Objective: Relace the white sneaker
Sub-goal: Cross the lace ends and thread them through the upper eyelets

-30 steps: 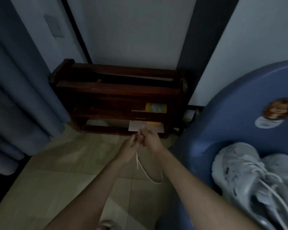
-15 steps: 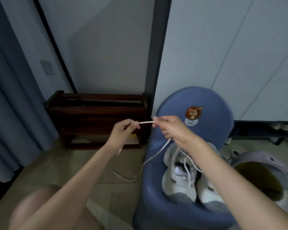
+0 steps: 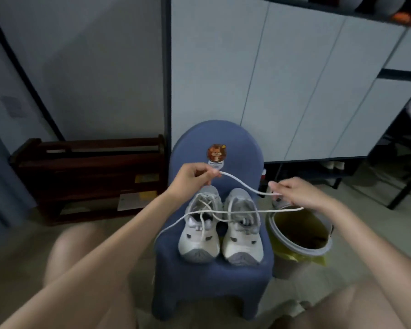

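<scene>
Sneakers (image 3: 220, 229), white, sat paired on the blue chair (image 3: 214, 279). Left hand (image 3: 191, 178) and right hand (image 3: 297, 192) each pinched the loose lace (image 3: 243, 184), stretching it above them, probably to straighten it for threading.

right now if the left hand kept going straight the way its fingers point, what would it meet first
Probably the blue chair's backrest, near the lion sticker. The left hand, pinching the white lace, points up and right toward it; depth is unclear.
</scene>
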